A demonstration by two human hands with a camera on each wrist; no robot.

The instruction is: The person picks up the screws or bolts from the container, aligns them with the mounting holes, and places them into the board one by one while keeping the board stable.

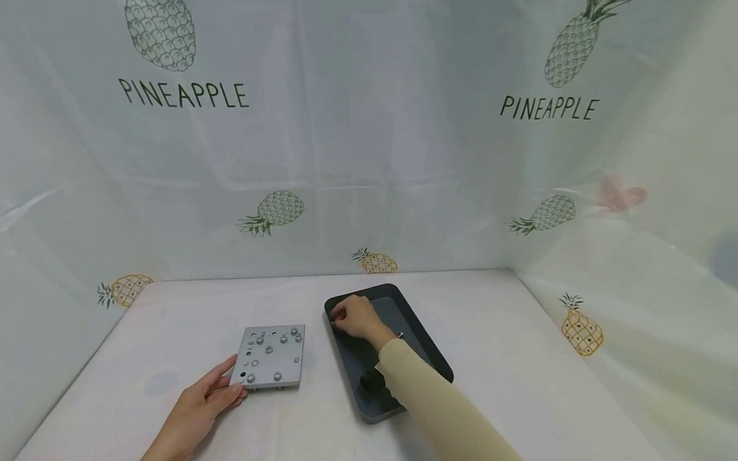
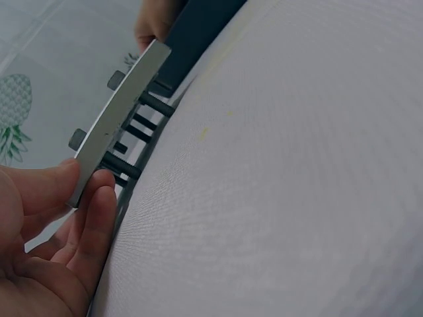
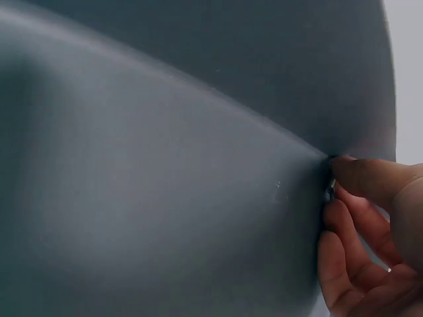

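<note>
My left hand (image 1: pixel 198 406) grips the near left corner of a square silver metal plate (image 1: pixel 282 361), thumb on top and fingers beneath. Several bolts and some holes dot its upper face. In the left wrist view, the plate (image 2: pixel 119 125) appears edge-on, with dark bolt shanks (image 2: pixel 157 104) sticking out below and bolt heads above. Over to the right, my right hand (image 1: pixel 356 317) reaches into the far left corner of a dark grey tray (image 1: pixel 402 317). Its thumb and fingers pinch a small shiny metal piece (image 3: pixel 330 191), mostly hidden, against the tray's corner.
The tray lies at a slant on a white-covered table (image 1: pixel 495 362), its raised rim running all round. A dark rounded shape (image 1: pixel 371 381) shows beside the right sleeve (image 1: pixel 436 404) over the tray. White pineapple-print sheeting (image 1: pixel 372 142) encloses the back and sides.
</note>
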